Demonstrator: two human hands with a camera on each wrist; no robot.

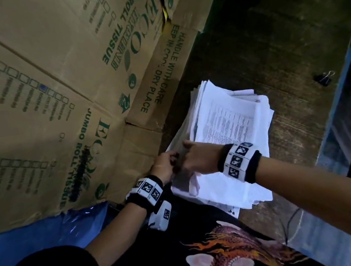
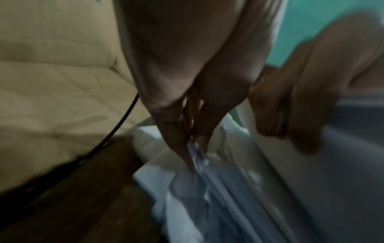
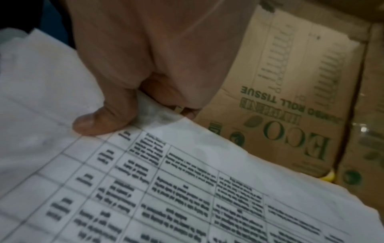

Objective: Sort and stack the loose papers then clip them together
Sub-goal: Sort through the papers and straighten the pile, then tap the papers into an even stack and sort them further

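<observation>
A loose, uneven pile of white printed papers (image 1: 233,123) lies on a dark wooden table (image 1: 272,53). Both hands meet at the pile's near left edge. My left hand (image 1: 167,165) pinches the edges of a few sheets (image 2: 187,197) between thumb and fingertips (image 2: 178,148). My right hand (image 1: 193,156) grips a sheet printed with a table (image 3: 187,189), thumb (image 3: 93,125) on top and the fingers beneath. A black binder clip (image 1: 324,79) lies alone at the table's far right, well away from both hands.
Stacked cardboard boxes (image 1: 58,82) marked "jumbo roll tissue" stand close along the left of the pile. Blue plastic sheeting (image 1: 36,233) lies at the near left. The table's right edge (image 1: 336,107) drops off beside the clip. A black cable (image 2: 116,131) runs beside the boxes.
</observation>
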